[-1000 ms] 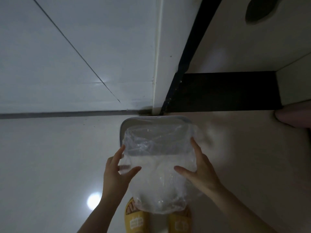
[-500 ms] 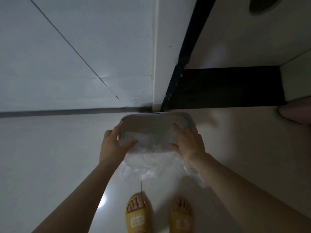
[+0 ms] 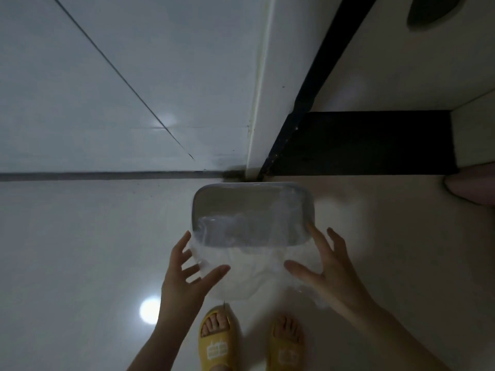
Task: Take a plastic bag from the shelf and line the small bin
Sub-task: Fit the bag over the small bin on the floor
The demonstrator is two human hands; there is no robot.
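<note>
The small grey bin [image 3: 251,185] stands on the floor by the wall corner, seen from above. A clear plastic bag [image 3: 249,271] sits partly inside it and spills over the near rim towards me. My left hand [image 3: 184,279] is at the bag's left edge, below the bin's near left corner, fingers spread. My right hand [image 3: 329,269] is by the bin's near right corner, fingers spread, thumb lying against the bag. Neither hand is closed on the plastic.
A tiled wall [image 3: 120,89] and a white corner post [image 3: 263,76] rise just behind the bin. A dark recess [image 3: 361,143] runs under a cabinet at the right. A pinkish object [image 3: 474,186] is at the right edge. My feet in yellow slippers [image 3: 217,341] stand below the bag.
Both hands have come back from the bin's rim towards me and spread their fingers. More of the bag now lies inside the bin, with its loose part draped over the near rim.
</note>
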